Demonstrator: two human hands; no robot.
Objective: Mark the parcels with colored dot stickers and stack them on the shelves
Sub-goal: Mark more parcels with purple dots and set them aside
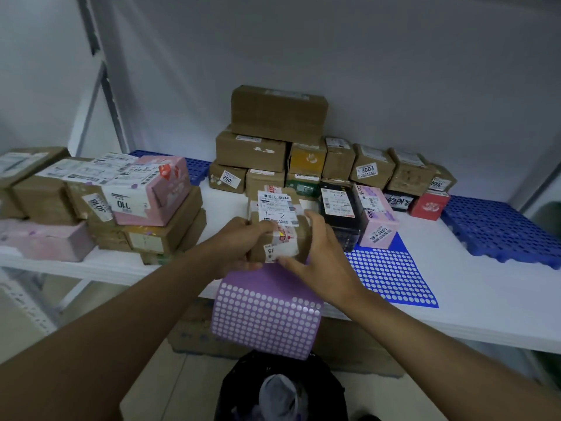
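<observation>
Parcel [280, 226] between both hands; left hand [239, 244] grips left side plus purple sticker sheet [267, 311]; right hand [318, 253] spread, pressing right side.

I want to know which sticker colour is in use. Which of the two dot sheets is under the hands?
The purple sheet, hanging over the shelf edge below both hands. The blue sheet lies flat on the shelf to its right, untouched.

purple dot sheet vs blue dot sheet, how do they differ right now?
The purple sheet hangs curled below the held parcel, off the shelf edge; the blue sheet lies flat on the shelf. The purple sheet sits between the hands; the blue sheet is untouched, its far end under a pink box. Both carry grids of pale round dots.
</observation>
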